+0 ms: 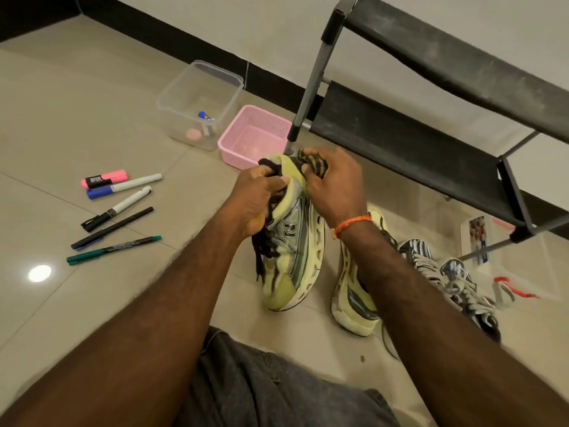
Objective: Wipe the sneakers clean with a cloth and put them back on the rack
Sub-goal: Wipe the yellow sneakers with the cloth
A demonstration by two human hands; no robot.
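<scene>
My left hand [257,198] grips a pale yellow and silver sneaker [291,251] by its tongue and black laces, holding it toe-down over the floor. My right hand [334,186] presses a striped dark cloth [314,163] against the sneaker's heel. Its matching sneaker [351,300] lies on the tiles just to the right, partly hidden by my right forearm. A black-and-white pair of sneakers [452,278] lies further right. The black shoe rack [431,143] stands at the right, its shelves bare.
A pink basket [255,134] and a clear plastic tub [197,100] sit on the floor by the wall. Several pens and markers [117,211] lie at the left. Under the rack are a photo card [477,238] and red-and-white items [511,291].
</scene>
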